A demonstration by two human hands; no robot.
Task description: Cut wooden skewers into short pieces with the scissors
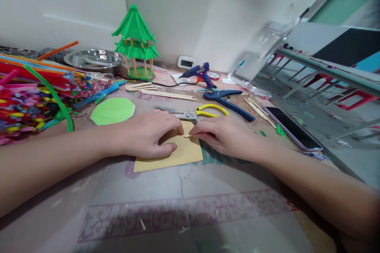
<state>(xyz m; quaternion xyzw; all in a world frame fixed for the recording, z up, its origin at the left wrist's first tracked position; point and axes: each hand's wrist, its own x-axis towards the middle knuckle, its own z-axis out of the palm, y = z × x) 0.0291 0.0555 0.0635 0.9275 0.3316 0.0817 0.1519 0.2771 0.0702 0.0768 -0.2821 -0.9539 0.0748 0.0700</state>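
A tan, paper-like sheet (175, 152) lies flat on the covered table in front of me. My left hand (148, 132) rests on its left part, thumb apart from the fingers, pressing it down. From the right, my right hand (221, 134) pinches a short wooden stick (187, 136) between thumb and fingers, its tip over the sheet. Just beyond both hands lie scissors (212, 110) with yellow handles. A light green octagon (113, 110) lies left of the sheet, beyond my left forearm.
At the back stand a green-roofed pagoda model (135, 43), a steel bowl (93, 59), a timer (186, 62) and a blue glue gun (198, 73). Blue cutters (228, 101), wooden sticks (166, 95) and a phone (292, 128) lie nearer. Coloured pipe cleaners (32, 99) are heaped left.
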